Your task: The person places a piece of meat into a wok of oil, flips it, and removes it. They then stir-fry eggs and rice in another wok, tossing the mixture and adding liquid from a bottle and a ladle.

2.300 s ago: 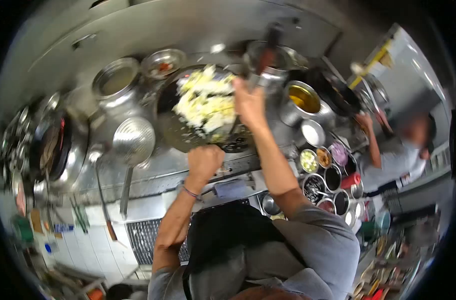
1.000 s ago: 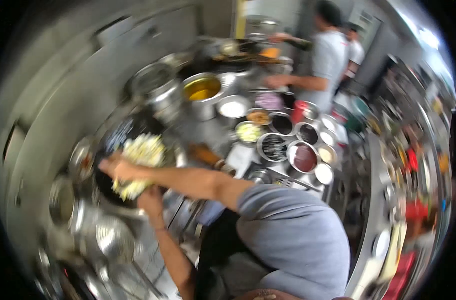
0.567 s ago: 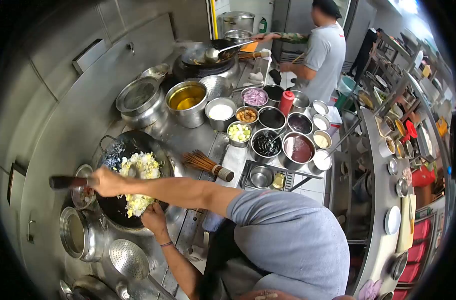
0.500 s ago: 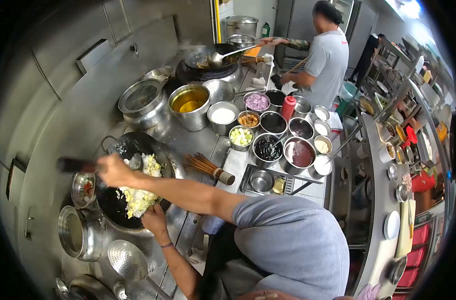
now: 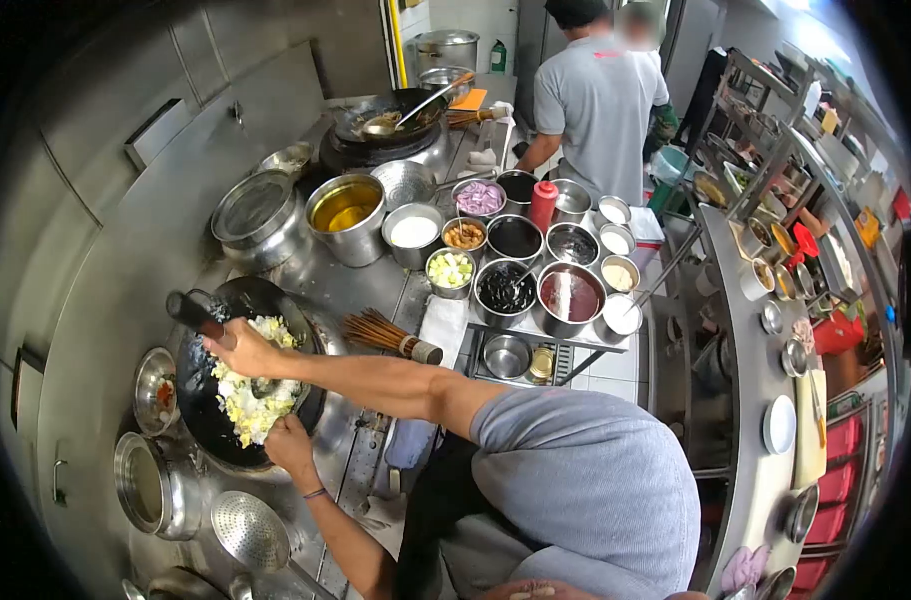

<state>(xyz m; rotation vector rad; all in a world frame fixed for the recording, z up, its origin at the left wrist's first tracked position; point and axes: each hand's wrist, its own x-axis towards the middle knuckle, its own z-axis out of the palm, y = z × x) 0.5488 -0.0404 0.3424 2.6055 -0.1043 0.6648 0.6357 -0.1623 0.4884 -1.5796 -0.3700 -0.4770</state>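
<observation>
Left hand (image 5: 288,441), forearm raised from below, has its grip closed on the near rim of the wok (image 5: 207,420), which sits on the steel surface (image 5: 360,285) holding pale chopped food (image 5: 247,392). Right hand (image 5: 241,350), arm stretched across the wok, grips a ladle (image 5: 197,313) whose dark handle points up-left, long axis slanting down into the food. No legible writing; beyond stand a bamboo brush (image 5: 383,335) and sauce bowls (image 5: 535,275).

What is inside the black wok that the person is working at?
The wok holds pale yellow and white chopped food. The right hand holds a dark-handled tool over it; the tool's head is mostly hidden in the food.
</observation>
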